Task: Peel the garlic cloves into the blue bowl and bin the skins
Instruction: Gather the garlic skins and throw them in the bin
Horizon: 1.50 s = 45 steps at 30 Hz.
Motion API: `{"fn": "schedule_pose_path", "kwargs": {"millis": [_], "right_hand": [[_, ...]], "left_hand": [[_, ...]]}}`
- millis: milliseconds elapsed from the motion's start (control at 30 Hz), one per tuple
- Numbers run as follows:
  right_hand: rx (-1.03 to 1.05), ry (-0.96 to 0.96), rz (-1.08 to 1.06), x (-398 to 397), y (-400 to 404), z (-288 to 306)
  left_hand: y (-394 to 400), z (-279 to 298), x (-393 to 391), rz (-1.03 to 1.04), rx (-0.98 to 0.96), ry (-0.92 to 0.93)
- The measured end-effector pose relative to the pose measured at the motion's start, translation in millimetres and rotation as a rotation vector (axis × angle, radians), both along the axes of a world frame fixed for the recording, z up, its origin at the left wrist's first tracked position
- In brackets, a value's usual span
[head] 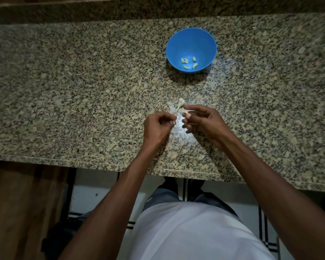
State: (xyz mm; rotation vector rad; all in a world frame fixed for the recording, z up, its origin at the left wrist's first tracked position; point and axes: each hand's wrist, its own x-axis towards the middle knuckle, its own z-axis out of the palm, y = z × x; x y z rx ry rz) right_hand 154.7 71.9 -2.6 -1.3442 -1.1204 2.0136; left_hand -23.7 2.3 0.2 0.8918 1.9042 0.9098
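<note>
Bench is carrying the blue bowl of peeled cloves, while both hands, left and right, are pinching papery, likely featherlight skins beside a small, probably firm garlic clove, best gripped at its ends.

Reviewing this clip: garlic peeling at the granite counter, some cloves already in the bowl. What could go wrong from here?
1. The loose skins lie on speckled granite and could be missed at cleanup; no bin shows.
2. The blue bowl sits well beyond both hands, so a tossed clove might miss.
3. Small piece pinched in the right hand may slip.
</note>
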Motion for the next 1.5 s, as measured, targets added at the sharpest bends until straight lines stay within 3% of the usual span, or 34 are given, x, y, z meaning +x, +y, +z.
{"fn": "schedule_pose_path", "kwargs": {"millis": [333, 567, 733, 833, 933, 1233, 1367, 1500], "right_hand": [[-0.034, -0.063, -0.055, 4, 1, 13], [0.576, -0.615, 0.131, 17, 73, 17], [0.785, -0.873, 0.324, 14, 91, 2], [0.833, -0.816, 0.169, -2, 70, 7], [0.707, -0.687, 0.130, -34, 44, 12], [0.691, -0.730, 0.071, -55, 49, 12], [0.812, -0.708, 0.230, -65, 69, 19], [0.807, -0.716, 0.363, -62, 72, 12]], "left_hand": [[-2, -6, -7, 0.042, 0.009, 0.172], [19, -8, -22, -0.040, 0.083, 0.295], [39, -11, -30, -0.124, 0.119, 0.373], [44, -16, -34, -0.133, 0.110, 0.391], [45, -19, -34, -0.154, 0.093, 0.395], [46, -22, -36, -0.136, 0.122, 0.371], [50, -25, -36, -0.212, 0.156, 0.407], [56, -31, -34, -0.386, 0.135, 0.494]]}}
